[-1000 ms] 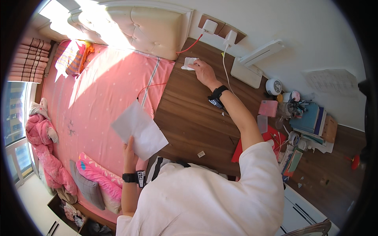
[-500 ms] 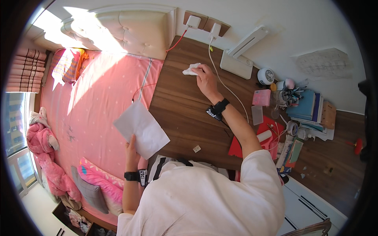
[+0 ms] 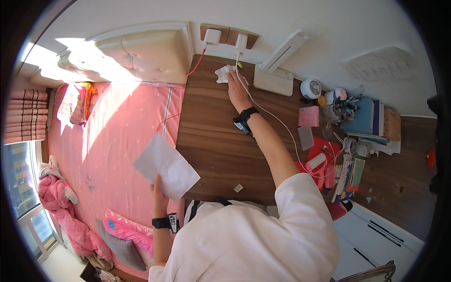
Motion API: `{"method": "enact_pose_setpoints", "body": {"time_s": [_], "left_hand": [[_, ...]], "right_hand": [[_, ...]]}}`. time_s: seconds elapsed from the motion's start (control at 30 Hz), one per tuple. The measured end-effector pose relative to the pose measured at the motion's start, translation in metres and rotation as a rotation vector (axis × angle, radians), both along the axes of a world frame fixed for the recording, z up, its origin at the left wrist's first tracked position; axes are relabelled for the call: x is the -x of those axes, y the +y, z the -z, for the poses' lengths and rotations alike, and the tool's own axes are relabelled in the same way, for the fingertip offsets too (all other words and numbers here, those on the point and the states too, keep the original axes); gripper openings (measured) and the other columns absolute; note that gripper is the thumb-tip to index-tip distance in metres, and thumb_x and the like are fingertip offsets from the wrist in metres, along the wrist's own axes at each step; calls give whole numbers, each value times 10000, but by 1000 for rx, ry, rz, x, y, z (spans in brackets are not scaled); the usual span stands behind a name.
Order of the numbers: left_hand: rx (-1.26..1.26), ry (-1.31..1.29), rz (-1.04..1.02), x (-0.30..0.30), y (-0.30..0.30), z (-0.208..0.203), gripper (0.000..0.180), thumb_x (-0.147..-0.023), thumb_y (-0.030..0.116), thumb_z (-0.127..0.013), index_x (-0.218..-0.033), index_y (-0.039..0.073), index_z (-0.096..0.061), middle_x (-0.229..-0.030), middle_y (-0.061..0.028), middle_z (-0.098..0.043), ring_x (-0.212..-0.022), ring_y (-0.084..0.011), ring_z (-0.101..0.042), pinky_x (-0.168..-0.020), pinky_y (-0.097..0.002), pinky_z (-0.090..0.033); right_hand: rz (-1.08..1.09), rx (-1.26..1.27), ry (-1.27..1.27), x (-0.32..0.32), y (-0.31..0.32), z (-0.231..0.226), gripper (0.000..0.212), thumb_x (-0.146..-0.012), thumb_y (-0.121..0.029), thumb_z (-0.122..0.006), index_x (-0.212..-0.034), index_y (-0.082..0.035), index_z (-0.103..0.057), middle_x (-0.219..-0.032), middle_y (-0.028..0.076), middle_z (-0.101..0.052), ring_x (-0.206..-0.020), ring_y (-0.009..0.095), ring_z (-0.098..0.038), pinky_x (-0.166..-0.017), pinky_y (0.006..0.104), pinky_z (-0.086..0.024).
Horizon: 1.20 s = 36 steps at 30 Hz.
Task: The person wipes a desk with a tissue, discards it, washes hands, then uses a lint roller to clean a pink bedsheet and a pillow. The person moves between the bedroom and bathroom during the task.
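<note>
My left hand (image 3: 159, 190) grips the lower edge of a sheet of white paper (image 3: 167, 164), held up over the bed's edge and the desk's left side. The sheet has a faint crease. At the far end of the brown wooden desk (image 3: 211, 131), my right hand (image 3: 238, 90) presses a crumpled white tissue (image 3: 224, 74) onto the surface; the fingers are closed on it. A white charging cable (image 3: 270, 115) runs from the wall past that hand. Black straps with small devices sit on both wrists.
A white desk lamp (image 3: 275, 77) stands right of my right hand. A pink box (image 3: 308, 116), pens, stacked books (image 3: 359, 117) and a red folder (image 3: 324, 145) fill the desk's right side. The pink bed (image 3: 127, 141) adjoins the left. A small square piece (image 3: 238, 188) lies near the front edge.
My right hand has moved farther across the desk with the tissue, toward the wall. My left hand still holds the paper. The whole view has shifted a little.
</note>
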<state>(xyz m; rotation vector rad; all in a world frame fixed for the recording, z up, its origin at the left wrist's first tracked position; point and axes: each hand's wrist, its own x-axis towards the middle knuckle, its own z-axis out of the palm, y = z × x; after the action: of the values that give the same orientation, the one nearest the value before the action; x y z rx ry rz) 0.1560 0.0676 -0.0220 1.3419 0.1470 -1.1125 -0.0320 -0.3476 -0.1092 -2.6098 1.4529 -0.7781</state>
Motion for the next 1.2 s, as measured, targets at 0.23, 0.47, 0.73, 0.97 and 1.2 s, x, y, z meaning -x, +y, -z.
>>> {"method": "enact_pose_setpoints", "body": {"time_s": [0.23, 0.47, 0.73, 0.97, 1.2], "left_hand": [[60, -11, 38, -3, -14, -5, 338, -927, 210, -557, -1171, -19, -514, -1089, -87, -590, -958, -170, -589, -823, -313, -501], [48, -51, 36, -5, -8, -5, 337, -927, 215, -560, -1169, -16, -518, -1087, -77, -592, -962, -168, -585, -815, -309, -496], [-46, -307, 166, -7, 5, 5, 317, -928, 213, -556, -1139, -21, -529, -1063, -74, -598, -930, -164, -596, -792, -297, -501], [75, -56, 71, 7, -11, -18, 339, -926, 226, -558, -1138, -36, -521, -1068, -85, -588, -932, -162, -591, -784, -295, -500], [93, -110, 186, 22, -3, -27, 358, -927, 239, -557, -1171, -16, -499, -1082, -83, -575, -951, -158, -580, -780, -299, -498]], "right_hand": [[4, 34, -100, 33, 13, -8, 222, -878, -60, -479, -1050, 42, -575, -1107, 170, -557, -1002, 330, -545, -858, 387, -473], [225, -47, 66, 9, -39, -11, 161, -804, 0, -514, -934, 61, -587, -1091, 189, -518, -1044, 331, -514, -870, 365, -477], [209, 98, 55, 9, -50, 0, 196, -800, -26, -541, -989, 18, -566, -1057, 169, -510, -1010, 323, -515, -842, 387, -473], [174, -13, -1, 25, 12, 0, 266, -802, -61, -542, -1031, 74, -554, -980, 188, -530, -1056, 355, -508, -868, 400, -473], [-53, -295, -20, 87, 132, -11, 283, -850, -30, -492, -1124, 23, -537, -1170, 160, -529, -1127, 311, -516, -909, 367, -471]]}}
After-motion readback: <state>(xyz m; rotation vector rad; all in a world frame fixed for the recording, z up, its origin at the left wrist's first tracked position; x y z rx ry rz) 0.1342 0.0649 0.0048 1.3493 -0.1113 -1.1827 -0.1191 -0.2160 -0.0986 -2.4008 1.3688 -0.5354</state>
